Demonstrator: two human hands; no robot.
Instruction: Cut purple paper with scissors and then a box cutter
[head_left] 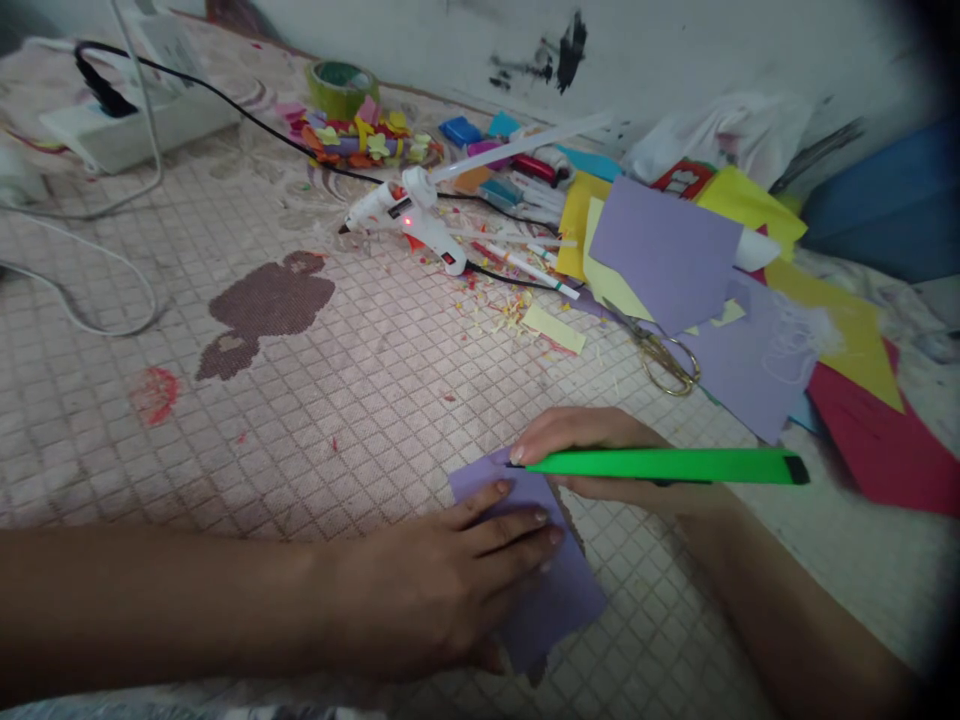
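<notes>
A small sheet of purple paper (564, 590) lies on the patterned cloth near the front of the table. My left hand (457, 570) rests flat over it, fingers spread and pressing on the paper. From the right, my right hand (600, 435) grips a slim green pen (660, 464) with a black end. Its dark tip meets the paper near the upper edge, just beyond my left fingertips. The pen lies nearly level, pointing left. Part of the paper is hidden under my left hand.
A white glue gun (409, 215) with a lit red light stands mid-table, its black cord running back. Gold-handled scissors (664, 360) lie beside stacked coloured papers (667, 245). A power strip (135, 130) and green tape roll (341, 90) sit at the back left.
</notes>
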